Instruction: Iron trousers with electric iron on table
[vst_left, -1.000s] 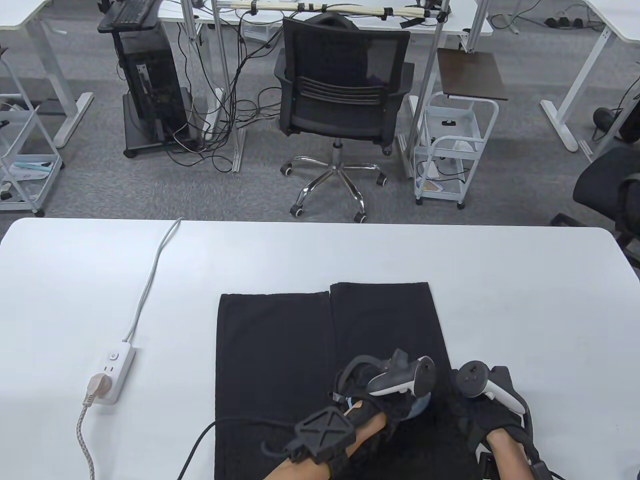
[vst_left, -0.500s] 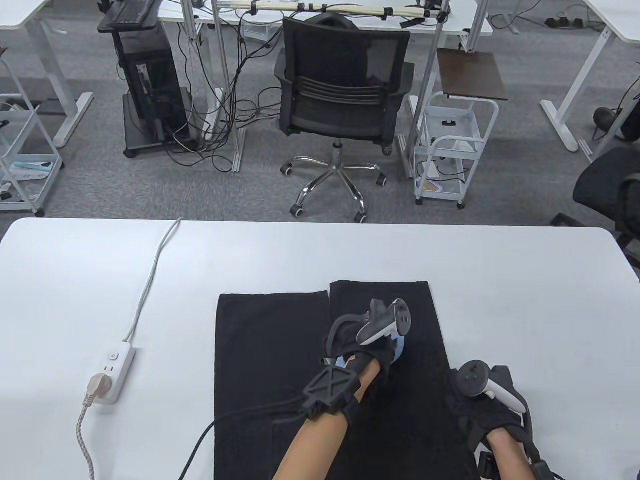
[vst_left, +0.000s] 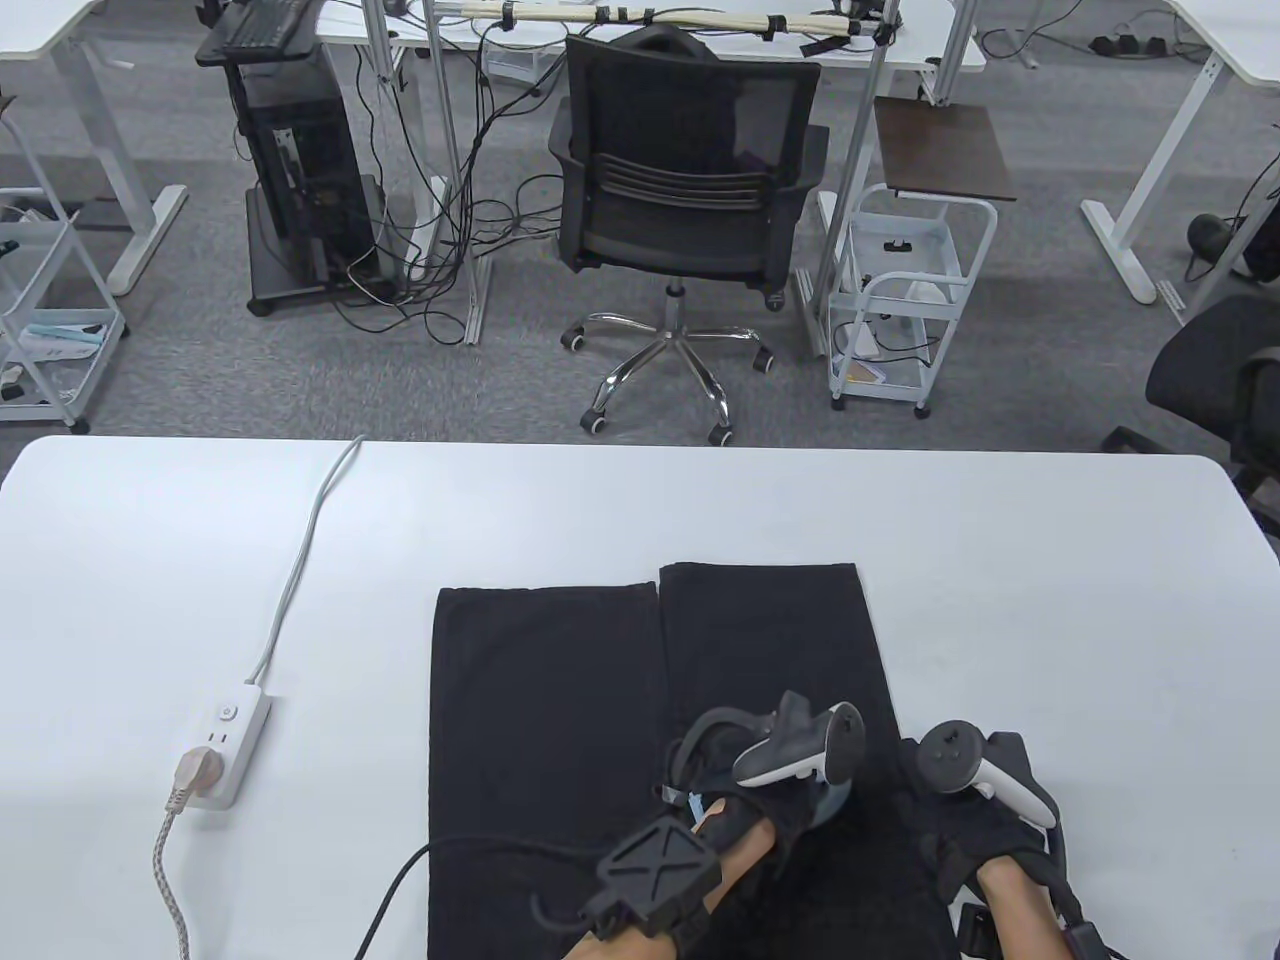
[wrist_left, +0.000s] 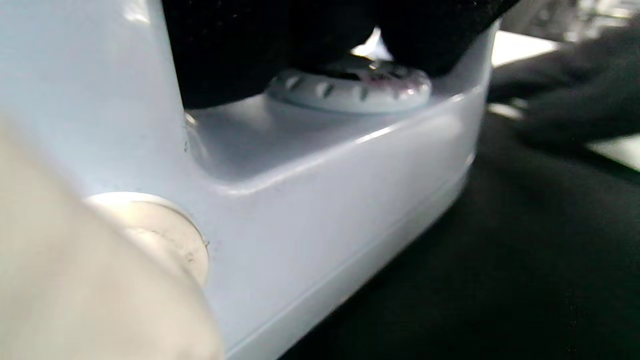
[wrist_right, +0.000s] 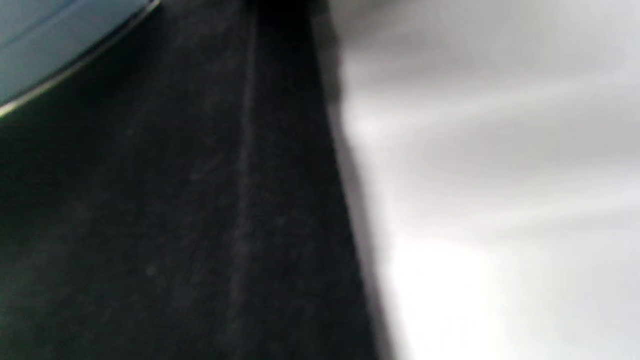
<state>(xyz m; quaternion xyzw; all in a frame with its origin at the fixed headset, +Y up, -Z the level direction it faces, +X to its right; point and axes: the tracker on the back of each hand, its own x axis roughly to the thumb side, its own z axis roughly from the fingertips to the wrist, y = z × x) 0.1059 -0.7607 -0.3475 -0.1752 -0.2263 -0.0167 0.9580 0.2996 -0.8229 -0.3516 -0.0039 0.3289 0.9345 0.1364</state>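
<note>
Both hands sit at the lower right of the table view: the left hand (vst_left: 770, 790) grips the pale blue iron (wrist_left: 310, 200), now drawn back from mid-leg toward the frame's bottom, while the right hand (vst_left: 975, 810) presses flat on the black trousers (vst_left: 560, 720) edge. One stroke seems finished; further up, the worktop (vst_left: 1050, 560) carries the power strip (vst_left: 232, 750).

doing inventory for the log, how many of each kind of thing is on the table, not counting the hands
trousers: 1
iron: 1
power strip: 1
plug in the strip: 1
total: 4
</note>
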